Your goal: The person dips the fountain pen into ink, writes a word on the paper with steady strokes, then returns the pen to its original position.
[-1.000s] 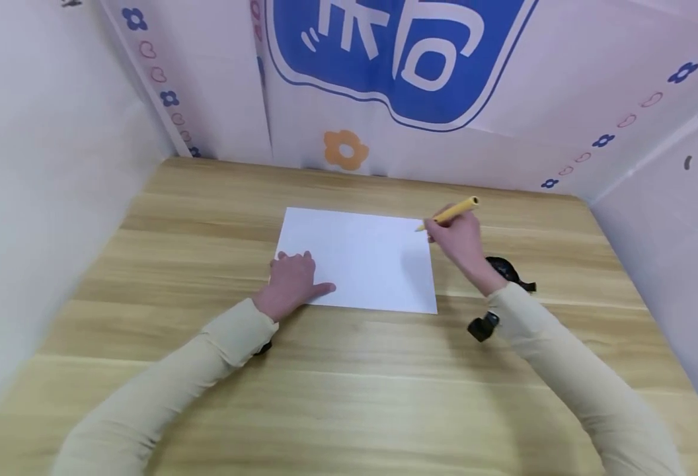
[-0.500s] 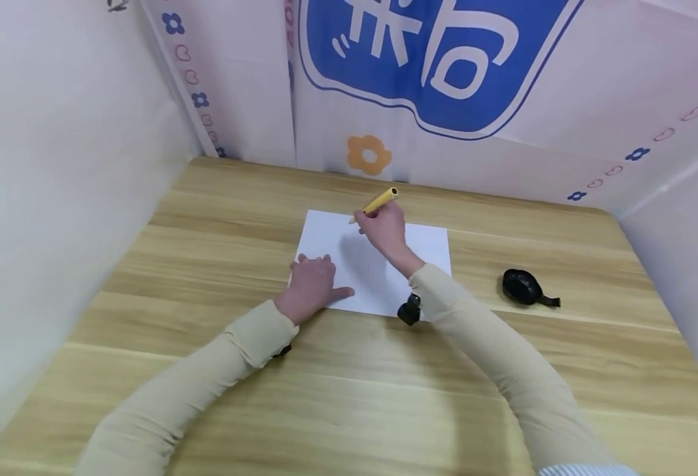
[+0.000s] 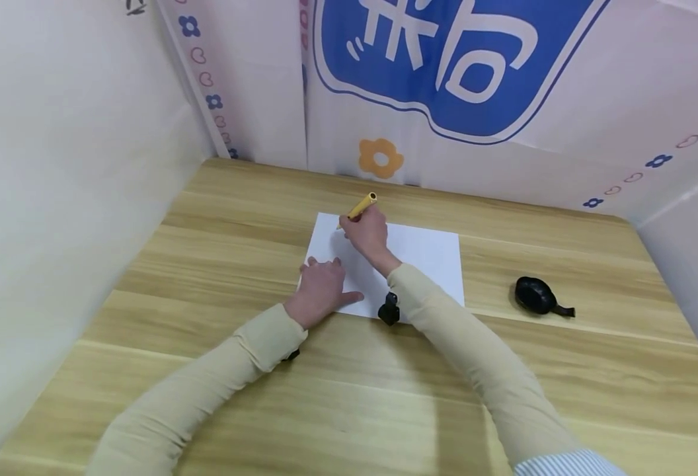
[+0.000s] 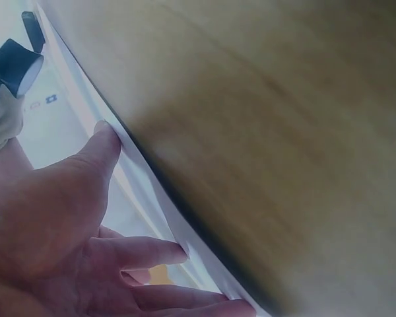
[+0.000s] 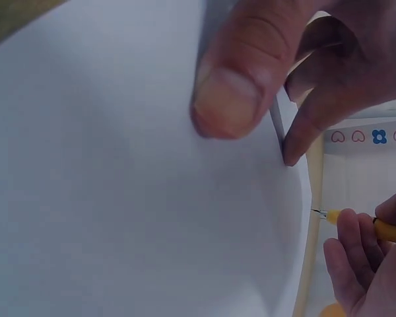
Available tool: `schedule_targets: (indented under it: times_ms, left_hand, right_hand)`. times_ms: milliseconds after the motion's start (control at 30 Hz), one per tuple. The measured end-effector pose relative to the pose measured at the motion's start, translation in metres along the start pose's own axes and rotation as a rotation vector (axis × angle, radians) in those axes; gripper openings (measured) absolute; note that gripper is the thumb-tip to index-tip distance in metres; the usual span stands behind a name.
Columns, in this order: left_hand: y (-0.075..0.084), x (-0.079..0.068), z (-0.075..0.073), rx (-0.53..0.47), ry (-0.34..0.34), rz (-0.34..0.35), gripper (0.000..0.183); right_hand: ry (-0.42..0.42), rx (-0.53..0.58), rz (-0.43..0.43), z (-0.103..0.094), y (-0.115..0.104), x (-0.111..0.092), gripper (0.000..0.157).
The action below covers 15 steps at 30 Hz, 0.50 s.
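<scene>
A white sheet of paper [image 3: 423, 254] lies on the wooden table. My left hand [image 3: 320, 287] presses on its left part with spread fingers, the thumb pointing right; in the left wrist view the fingertips [image 4: 175, 251] touch the sheet. My right hand [image 3: 368, 231] pinches a yellow pen [image 3: 361, 206] above the paper's upper left part. The right wrist view shows the pen's thin metal tip [image 5: 320, 212] pointing out from the fingers; whether it touches the paper, I cannot tell. That view also has the left thumb [image 5: 228, 99] close up.
Right of the paper stands a small black pan-shaped dish [image 3: 535, 295] with a short handle. White printed sheets [image 3: 260, 99] wall the table [image 3: 349, 410] at the back and both sides. A small black wrist camera [image 3: 388, 309] hangs under the right sleeve.
The right hand has moved left with the pen, from the paper's upper right corner to its upper left part. The left hand keeps its place on the sheet. The head view has shifted.
</scene>
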State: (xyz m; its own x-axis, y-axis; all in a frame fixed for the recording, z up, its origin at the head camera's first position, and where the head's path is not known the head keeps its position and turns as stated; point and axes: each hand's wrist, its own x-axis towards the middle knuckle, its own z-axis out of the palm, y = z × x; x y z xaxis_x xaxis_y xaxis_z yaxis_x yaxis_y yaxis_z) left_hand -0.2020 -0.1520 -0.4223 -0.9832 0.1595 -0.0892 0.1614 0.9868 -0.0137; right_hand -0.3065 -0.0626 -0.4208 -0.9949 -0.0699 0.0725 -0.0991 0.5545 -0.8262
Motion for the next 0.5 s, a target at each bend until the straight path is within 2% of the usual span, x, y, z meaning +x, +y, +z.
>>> schedule_targets:
  times_ms: [500]
  left_hand:
    - [0.0007, -0.0004, 0.0017, 0.000, 0.014, -0.003, 0.069]
  right_hand:
    - [0.002, -0.020, 0.030, 0.0059, 0.0015, 0.0009, 0.013]
